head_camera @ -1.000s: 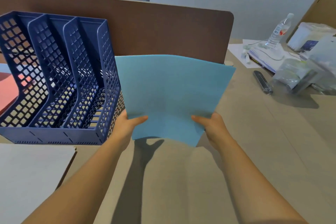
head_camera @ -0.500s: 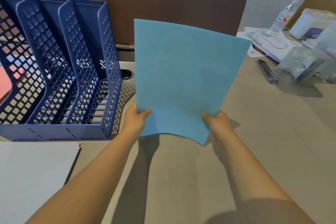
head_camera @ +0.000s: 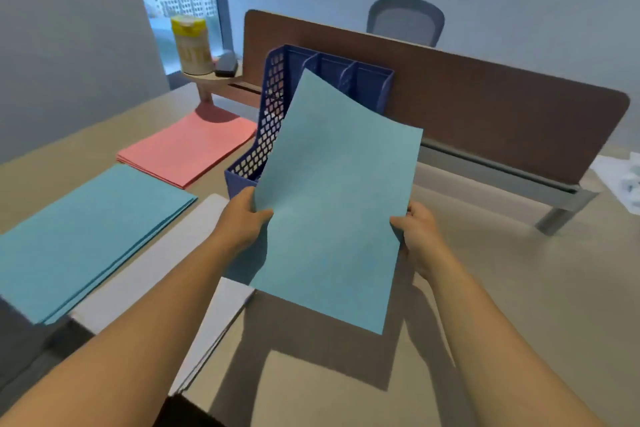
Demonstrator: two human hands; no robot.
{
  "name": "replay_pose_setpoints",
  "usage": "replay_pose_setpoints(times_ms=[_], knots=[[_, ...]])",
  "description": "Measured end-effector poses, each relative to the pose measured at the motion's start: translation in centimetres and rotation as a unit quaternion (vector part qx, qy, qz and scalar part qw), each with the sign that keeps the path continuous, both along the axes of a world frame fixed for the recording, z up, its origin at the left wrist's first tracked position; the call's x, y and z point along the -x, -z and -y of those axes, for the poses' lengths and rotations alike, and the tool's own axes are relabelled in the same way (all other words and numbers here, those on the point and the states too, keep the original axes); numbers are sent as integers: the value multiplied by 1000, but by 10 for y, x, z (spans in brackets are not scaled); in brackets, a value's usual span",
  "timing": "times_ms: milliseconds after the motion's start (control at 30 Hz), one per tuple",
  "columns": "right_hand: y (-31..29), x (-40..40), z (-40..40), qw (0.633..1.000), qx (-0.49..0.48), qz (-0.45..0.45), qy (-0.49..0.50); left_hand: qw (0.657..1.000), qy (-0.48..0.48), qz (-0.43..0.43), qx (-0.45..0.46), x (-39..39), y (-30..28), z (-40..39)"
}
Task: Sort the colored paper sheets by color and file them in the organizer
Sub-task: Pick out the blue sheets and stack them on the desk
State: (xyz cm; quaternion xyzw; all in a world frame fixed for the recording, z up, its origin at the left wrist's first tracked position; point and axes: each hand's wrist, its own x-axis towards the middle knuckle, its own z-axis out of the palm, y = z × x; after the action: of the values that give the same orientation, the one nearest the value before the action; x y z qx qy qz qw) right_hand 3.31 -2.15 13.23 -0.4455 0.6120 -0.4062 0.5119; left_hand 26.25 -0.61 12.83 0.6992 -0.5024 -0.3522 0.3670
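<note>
Both hands, left hand (head_camera: 247, 215) and right hand (head_camera: 417, 230), pinch the blue sheet (head_camera: 337, 198) by its side edges, keeping it taut before the organizer (head_camera: 273, 114).

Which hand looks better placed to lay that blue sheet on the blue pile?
Probably the left hand. It grips the blue sheet on the edge nearer the blue pile, which lies to the left; the right hand would have to cross over.
</note>
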Motion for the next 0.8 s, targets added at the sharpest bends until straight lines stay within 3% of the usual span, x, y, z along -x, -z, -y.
replay_pose_setpoints(times_ms=[200, 467, 700, 800], knots=[[-22, -97, 14, 999, 6, 1, -37, 997, -47, 28, -48, -115, -12, -41], [9, -238, 37, 988, -73, -43, -133, 985, -96, 100, -103, -267, 26, -29], [69, -369, 54, 984, -155, -55, -73, 976, -64, 101, -179, -400, 73, 7], [91, -405, 63, 978, -164, -121, -45, 973, -49, 115, -196, -432, 93, 23]])
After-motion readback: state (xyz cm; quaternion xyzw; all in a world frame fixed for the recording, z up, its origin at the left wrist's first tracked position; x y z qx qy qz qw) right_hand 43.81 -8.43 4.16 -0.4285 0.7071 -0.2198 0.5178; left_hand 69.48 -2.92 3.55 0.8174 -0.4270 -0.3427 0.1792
